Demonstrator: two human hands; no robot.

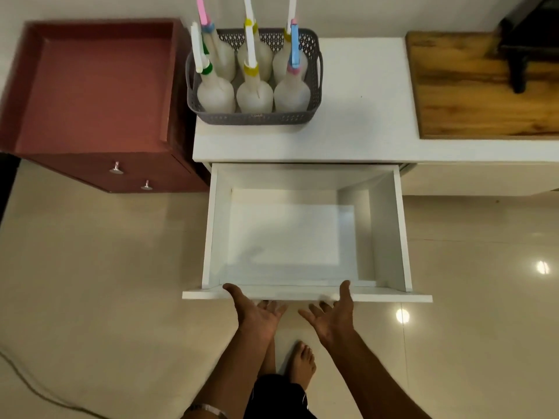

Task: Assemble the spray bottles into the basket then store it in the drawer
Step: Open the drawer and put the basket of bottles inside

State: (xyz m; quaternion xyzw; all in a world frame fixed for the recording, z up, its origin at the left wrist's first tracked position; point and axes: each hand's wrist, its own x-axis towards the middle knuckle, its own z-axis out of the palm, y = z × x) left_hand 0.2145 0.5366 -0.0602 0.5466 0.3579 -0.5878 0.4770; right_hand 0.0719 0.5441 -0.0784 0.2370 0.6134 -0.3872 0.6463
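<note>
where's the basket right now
In the head view the basket sits on the white counter, upper centre, behind the open drawer and right of the red cabinet.

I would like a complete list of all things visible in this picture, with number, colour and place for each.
spray bottles: six, white with coloured nozzles, upright in the basket
basket: one, grey, on the white counter
white counter: one, above the drawer
drawer: one, white, pulled open, nothing inside
red cabinet: one, two knobs, left of the counter
wooden board: one, brown, right on the counter
cable: one, on the floor, lower left
foot: one, bare, on the floor
left hand: at the drawer front
right hand: at the drawer front
</note>
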